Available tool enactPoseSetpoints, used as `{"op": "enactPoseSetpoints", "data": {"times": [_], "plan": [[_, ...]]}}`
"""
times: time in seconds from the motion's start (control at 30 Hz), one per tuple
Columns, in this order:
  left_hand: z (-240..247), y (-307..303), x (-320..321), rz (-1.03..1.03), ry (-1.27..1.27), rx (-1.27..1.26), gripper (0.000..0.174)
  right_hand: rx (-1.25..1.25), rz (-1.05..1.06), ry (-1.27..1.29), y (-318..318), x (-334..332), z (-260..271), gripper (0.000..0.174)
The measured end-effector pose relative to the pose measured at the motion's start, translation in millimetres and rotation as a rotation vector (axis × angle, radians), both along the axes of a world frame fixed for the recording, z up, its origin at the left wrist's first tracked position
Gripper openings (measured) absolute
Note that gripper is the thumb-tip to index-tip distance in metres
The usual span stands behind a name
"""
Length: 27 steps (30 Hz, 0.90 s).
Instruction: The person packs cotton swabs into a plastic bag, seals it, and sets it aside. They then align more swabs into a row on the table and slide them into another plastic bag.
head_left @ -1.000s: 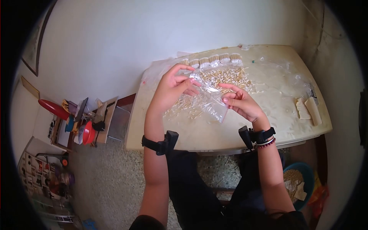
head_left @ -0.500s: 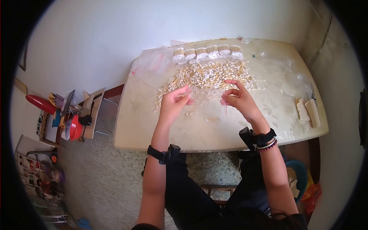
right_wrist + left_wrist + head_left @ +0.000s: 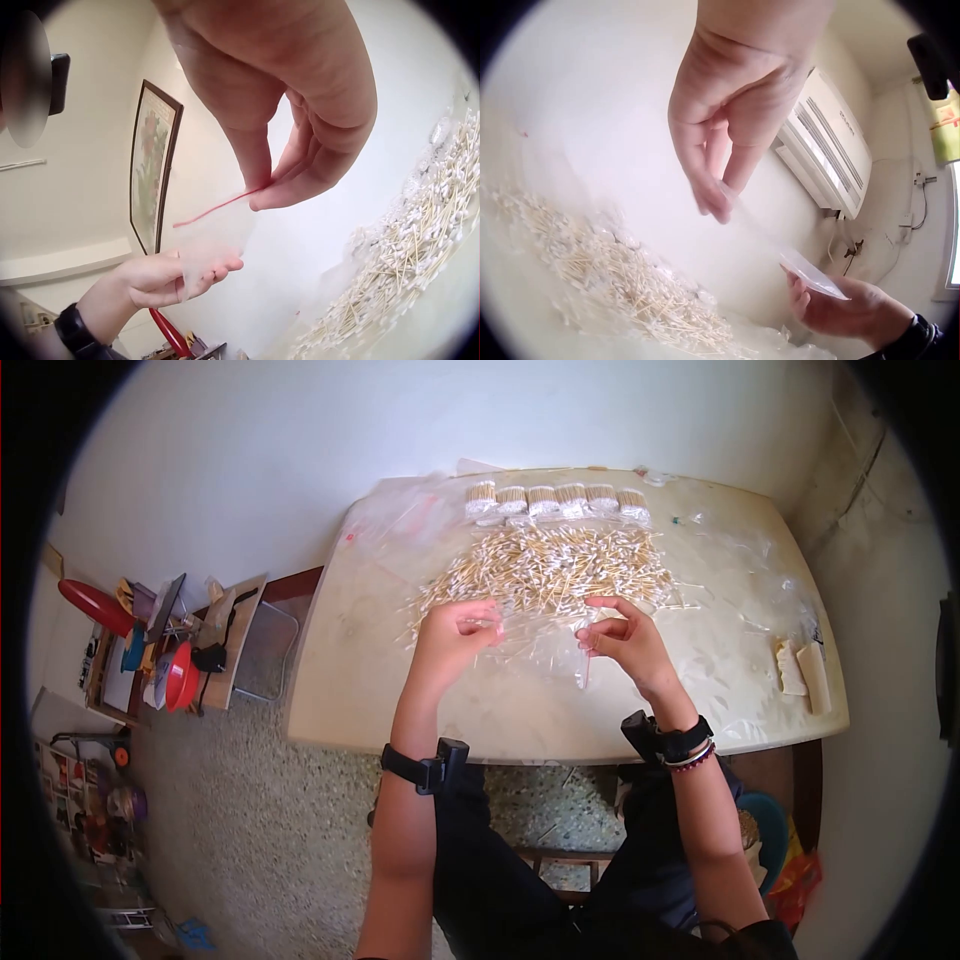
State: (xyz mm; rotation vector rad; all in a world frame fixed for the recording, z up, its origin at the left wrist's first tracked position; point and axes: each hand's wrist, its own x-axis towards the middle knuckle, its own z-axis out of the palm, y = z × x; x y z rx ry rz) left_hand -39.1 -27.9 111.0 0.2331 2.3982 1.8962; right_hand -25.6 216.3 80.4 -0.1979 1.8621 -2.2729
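Observation:
A small clear plastic bag (image 3: pixel 545 652) with a red line along one edge is held up between both hands, over the near side of a heap of loose cotton swabs (image 3: pixel 560 565). At one end my left hand (image 3: pixel 448 647) pinches the bag between thumb and fingertips, as the left wrist view shows. My right hand (image 3: pixel 634 650) pinches the other end, right at the red line (image 3: pixel 214 211) in the right wrist view. The film looks thin and flat, with no swabs showing inside it.
Behind the heap stands a row of several swab bundles (image 3: pixel 541 500). Thin plastic film (image 3: pixel 400 525) lies at the table's back left, more crumpled film (image 3: pixel 735 560) at the right. Rolled cream-coloured pieces (image 3: pixel 813 675) lie near the right edge. A teal basin (image 3: pixel 768 840) stands on the floor.
The left hand has come down and nearer to the body, and the bag went from slanting to stretched more level between the hands. The right hand stays about where it was, pinching its end.

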Motion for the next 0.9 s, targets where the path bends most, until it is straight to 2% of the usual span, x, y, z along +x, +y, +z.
{"op": "enactPoseSetpoints", "data": {"times": [0.03,0.1,0.13,0.2,0.23,0.3,0.4,0.53,0.63,0.7,0.73,0.8,0.83,0.9], "plan": [[-3.1,1.5,-0.6,0.001,0.000,0.000,0.031,-0.008,-0.026,-0.003,-2.3,-1.1,-2.5,0.043],[-11.9,5.6,-2.2,0.199,0.589,-0.378,0.023,-0.018,-0.048,-0.006,-7.9,-3.6,-9.4,0.043],[-9.3,12.5,1.2,0.203,0.588,-0.382,0.023,-0.010,-0.057,-0.009,-11.6,-4.8,-14.1,0.043],[-2.8,30.9,11.1,0.024,0.343,-0.280,0.022,-0.006,-0.058,-0.015,-19.4,-5.9,-18.4,0.043],[-2.1,37.7,17.4,0.029,0.336,-0.284,0.022,-0.023,-0.045,-0.017,-24.6,-4.9,-19.3,0.041],[-3.2,48.1,26.2,-0.201,0.053,-0.219,0.023,-0.037,-0.031,-0.025,-31.7,-4.8,-22.8,0.040],[-14.0,49.8,24.6,-0.180,0.091,-0.260,0.022,0.016,0.001,0.013,-34.7,-3.9,-27.3,0.039],[-13.5,46.0,25.4,-0.161,0.148,-0.211,0.019,-0.067,0.068,-0.050,-36.7,4.4,-18.2,0.042],[-10.1,45.9,25.0,-0.129,0.193,-0.348,0.014,-0.078,0.089,-0.013,-38.3,6.7,-19.7,0.049],[-11.3,45.1,24.4,-0.203,0.166,-0.386,0.002,-0.074,0.086,0.008,-37.9,7.2,-22.6,0.054],[-15.1,43.3,23.7,-0.204,0.166,-0.385,0.002,-0.020,0.079,0.006,-36.8,7.2,-24.0,0.056],[-23.3,38.5,23.5,-0.258,0.391,-0.506,0.010,0.034,0.073,0.004,-35.5,8.1,-23.9,0.059],[-23.9,37.4,24.4,-0.257,0.391,-0.506,0.010,0.105,0.044,0.020,-35.2,9.0,-21.9,0.059],[-22.2,36.6,27.4,-0.357,0.305,-0.666,0.015,0.177,0.016,0.036,-33.8,9.7,-19.6,0.060]]}}
